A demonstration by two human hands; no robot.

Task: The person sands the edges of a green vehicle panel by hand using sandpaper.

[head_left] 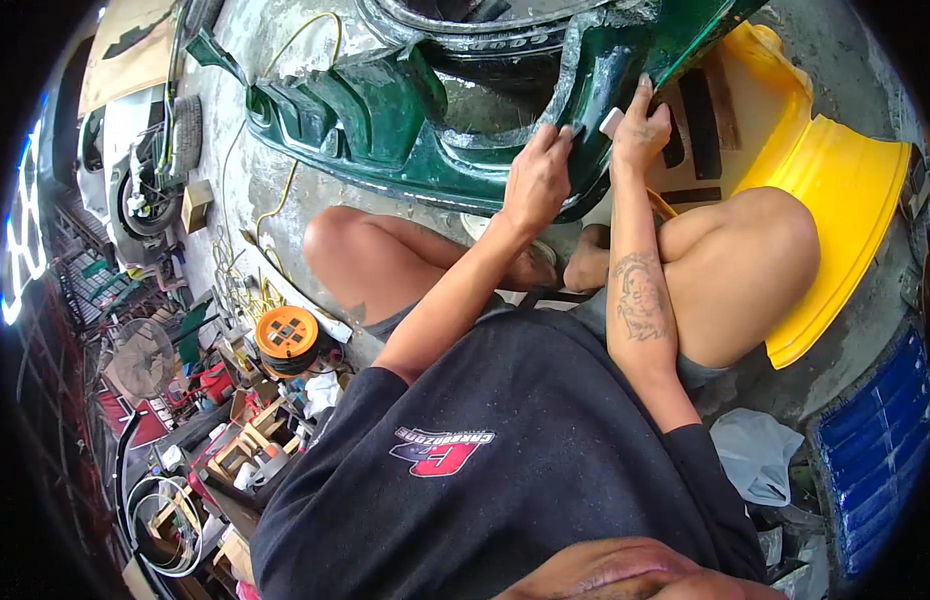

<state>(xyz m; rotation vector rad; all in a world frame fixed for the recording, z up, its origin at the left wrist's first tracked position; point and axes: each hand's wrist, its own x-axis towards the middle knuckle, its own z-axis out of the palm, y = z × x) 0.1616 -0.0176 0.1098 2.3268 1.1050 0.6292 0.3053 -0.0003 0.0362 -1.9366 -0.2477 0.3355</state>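
A glossy green moulded body panel point(465, 165), with slatted vents at its left and a large opening in the middle, lies before my crossed legs. My left hand point(538, 178) is closed in a pinch at the panel's grey, rough opening rim; what the fingers hold, if anything, is hard to make out. To its right, my right hand point(641, 135) rests against the panel's right part. Its index finger points along the surface while the other fingers curl. A small white piece point(612, 123) shows at its thumb side, apparently held.
Behind the panel is a black tyre point(485, 42). At right lie a yellow panel point(845, 190), a blue panel point(880, 450) and a white plastic bag point(755, 455). To the left are an orange cable reel point(287, 332), yellow hose point(277, 205), a fan point(143, 358) and cluttered tools.
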